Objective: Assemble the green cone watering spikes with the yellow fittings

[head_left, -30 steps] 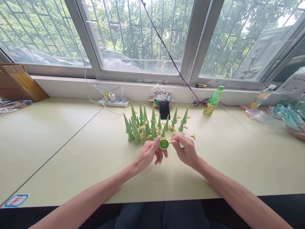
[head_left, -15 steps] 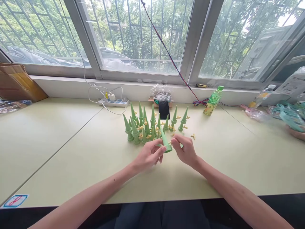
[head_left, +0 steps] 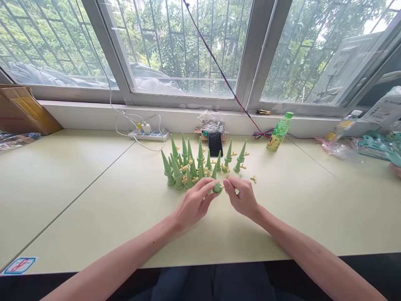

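Note:
Between the fingers of my left hand [head_left: 198, 200] is a green cone-shaped plant watering spike [head_left: 216, 188], its round end turned towards me. My right hand [head_left: 240, 194] pinches a small yellow valve [head_left: 222, 187] whose tip meets the side of that spike; the rest is hidden by my fingers. Just beyond my hands, several green spikes [head_left: 177, 175] stand upright in a cluster, many with yellow valves on their sides. One loose yellow valve [head_left: 253, 179] lies to the right of my right hand.
A black phone [head_left: 215, 144] leans on a small box with clear plastic behind the spikes. A power strip [head_left: 150, 135] with white cables is at back left. A green-capped bottle [head_left: 280, 131] stands at back right, with plastic bags farther right. A cardboard box [head_left: 28, 109] is far left.
My left hand has turned the spike, so its point no longer stands up and its round end faces me. My right hand has stayed nearly in place.

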`<state>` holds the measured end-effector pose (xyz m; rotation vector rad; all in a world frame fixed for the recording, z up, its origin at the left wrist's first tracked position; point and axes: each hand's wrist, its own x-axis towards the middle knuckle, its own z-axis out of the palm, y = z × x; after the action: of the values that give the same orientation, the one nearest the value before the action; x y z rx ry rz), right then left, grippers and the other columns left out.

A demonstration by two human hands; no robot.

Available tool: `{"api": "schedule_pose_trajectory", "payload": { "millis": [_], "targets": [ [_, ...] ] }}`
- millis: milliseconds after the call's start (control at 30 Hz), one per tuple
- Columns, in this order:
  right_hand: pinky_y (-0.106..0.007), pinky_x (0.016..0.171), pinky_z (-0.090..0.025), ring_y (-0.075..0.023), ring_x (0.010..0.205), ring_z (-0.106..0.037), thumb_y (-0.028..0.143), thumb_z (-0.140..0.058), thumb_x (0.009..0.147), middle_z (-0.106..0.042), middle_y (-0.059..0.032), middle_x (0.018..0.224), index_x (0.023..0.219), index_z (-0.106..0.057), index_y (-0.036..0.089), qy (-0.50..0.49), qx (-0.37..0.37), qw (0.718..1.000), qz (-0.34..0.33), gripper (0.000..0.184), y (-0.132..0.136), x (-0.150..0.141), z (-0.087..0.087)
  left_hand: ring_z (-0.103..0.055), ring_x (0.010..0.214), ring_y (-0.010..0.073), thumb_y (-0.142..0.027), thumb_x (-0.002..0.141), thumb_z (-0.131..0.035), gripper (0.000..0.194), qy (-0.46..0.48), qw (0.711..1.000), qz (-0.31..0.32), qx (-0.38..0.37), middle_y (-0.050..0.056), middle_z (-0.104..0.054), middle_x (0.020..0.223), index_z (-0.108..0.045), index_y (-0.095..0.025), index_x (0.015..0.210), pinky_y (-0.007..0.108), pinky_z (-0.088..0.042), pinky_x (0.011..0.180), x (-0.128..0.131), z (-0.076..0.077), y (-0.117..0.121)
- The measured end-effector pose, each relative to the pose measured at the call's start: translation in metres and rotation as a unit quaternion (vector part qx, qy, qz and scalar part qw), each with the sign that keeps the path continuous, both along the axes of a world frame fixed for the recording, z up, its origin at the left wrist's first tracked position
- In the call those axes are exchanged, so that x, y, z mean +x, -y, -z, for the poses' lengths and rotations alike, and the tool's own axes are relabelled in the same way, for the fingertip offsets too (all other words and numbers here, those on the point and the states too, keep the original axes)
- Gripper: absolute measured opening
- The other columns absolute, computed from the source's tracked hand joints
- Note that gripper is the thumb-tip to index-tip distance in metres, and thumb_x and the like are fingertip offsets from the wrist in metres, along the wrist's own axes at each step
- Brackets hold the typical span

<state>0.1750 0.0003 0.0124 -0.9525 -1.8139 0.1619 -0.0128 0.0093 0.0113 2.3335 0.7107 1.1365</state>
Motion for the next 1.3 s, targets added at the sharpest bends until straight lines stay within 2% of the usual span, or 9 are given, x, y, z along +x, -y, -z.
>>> {"api": "schedule_pose_trajectory", "payload": {
  "millis": [167,333,400,467,567,667,967,1133,1300],
  "targets": [
    [-0.024,0.048,-0.031,-0.0096,0.049,-0.038,0.03,-0.042,0.101,-0.042,0.0033,0.054,0.063,-0.041,0.02,-0.026,0.021,0.999,0.027,0.039,0.001,0.0,-0.002,-0.049,0.053,0.0048,-0.025,0.097,-0.053,0.027,0.013,0.996,-0.079,0.035,0.008,-0.062,0.113,-0.06,-0.023,0.123,0.021,-0.048,0.055,0.002,-0.001,0.001],
    [-0.024,0.048,-0.032,-0.01,0.048,-0.038,0.03,-0.041,0.102,-0.043,0.0031,0.054,0.064,-0.042,0.02,-0.086,0.018,0.995,0.043,0.04,0.003,0.001,-0.002,-0.047,0.049,0.0076,-0.036,0.096,-0.054,0.025,0.033,0.987,-0.155,0.005,0.002,-0.065,0.073,-0.066,-0.016,0.088,0.021,-0.043,0.052,0.003,-0.01,0.004],
    [-0.024,0.048,-0.032,-0.0099,0.048,-0.038,0.029,-0.041,0.102,-0.043,0.0031,0.054,0.064,-0.042,0.02,-0.095,0.019,0.995,0.038,0.039,0.003,0.001,-0.002,-0.048,0.047,0.0088,-0.044,0.098,-0.046,0.042,0.027,0.99,-0.121,-0.067,0.001,-0.061,0.06,-0.065,-0.015,0.073,0.022,-0.042,0.05,0.004,-0.012,0.005],
    [-0.024,0.049,-0.033,-0.0099,0.049,-0.039,0.027,-0.042,0.101,-0.044,0.0031,0.056,0.065,-0.043,0.02,-0.083,0.022,0.996,0.027,0.037,0.003,0.002,-0.002,-0.051,0.043,0.0093,-0.053,0.098,-0.039,0.056,0.033,0.979,-0.042,-0.198,0.003,-0.062,0.058,-0.067,-0.013,0.071,0.022,-0.04,0.046,0.005,-0.013,0.004],
    [-0.023,0.049,-0.034,-0.01,0.05,-0.038,0.027,-0.042,0.101,-0.045,0.0029,0.057,0.066,-0.044,0.02,-0.045,0.032,0.998,0.006,0.035,0.004,0.001,-0.003,-0.055,0.041,0.0109,-0.066,0.094,-0.033,0.069,0.059,0.914,0.084,-0.392,0.008,-0.066,0.064,-0.071,-0.01,0.08,0.021,-0.039,0.039,0.006,-0.012,0.004],
    [-0.023,0.048,-0.035,-0.0098,0.049,-0.04,0.028,-0.041,0.101,-0.046,0.0028,0.057,0.067,-0.046,0.02,-0.031,0.032,0.999,-0.007,0.035,0.004,0.0,-0.004,-0.057,0.043,0.0119,-0.069,0.092,-0.038,0.07,0.084,0.869,0.132,-0.47,0.011,-0.067,0.067,-0.072,-0.009,0.085,0.021,-0.041,0.04,0.007,-0.014,0.003],
    [-0.023,0.048,-0.035,-0.0095,0.049,-0.039,0.026,-0.042,0.1,-0.047,0.0029,0.056,0.066,-0.047,0.02,-0.024,0.017,0.999,-0.026,0.035,0.004,0.0,-0.003,-0.056,0.047,0.0102,-0.06,0.094,-0.044,0.058,0.102,0.847,0.16,-0.496,0.011,-0.066,0.08,-0.071,-0.01,0.101,0.022,-0.042,0.042,0.002,-0.014,-0.001],
    [-0.022,0.048,-0.034,-0.0093,0.048,-0.038,0.029,-0.041,0.101,-0.045,0.0031,0.054,0.062,-0.042,0.02,-0.026,0.005,0.999,-0.027,0.041,0.003,0.0,-0.003,-0.054,0.047,0.0119,-0.057,0.095,-0.047,0.053,0.085,0.865,0.157,-0.469,0.003,-0.057,0.059,-0.068,-0.01,0.108,0.023,-0.044,0.044,0.0,-0.013,-0.002],
    [-0.022,0.047,-0.032,-0.0089,0.048,-0.038,0.03,-0.039,0.102,-0.045,0.003,0.054,0.062,-0.04,0.02,-0.018,-0.005,0.999,-0.034,0.041,0.003,0.001,-0.001,-0.05,0.043,0.0093,-0.051,0.095,-0.05,0.043,0.052,0.898,0.137,-0.415,0.0,-0.057,0.056,-0.064,-0.012,0.11,0.023,-0.042,0.045,-0.001,-0.014,-0.001]
  ]
}}
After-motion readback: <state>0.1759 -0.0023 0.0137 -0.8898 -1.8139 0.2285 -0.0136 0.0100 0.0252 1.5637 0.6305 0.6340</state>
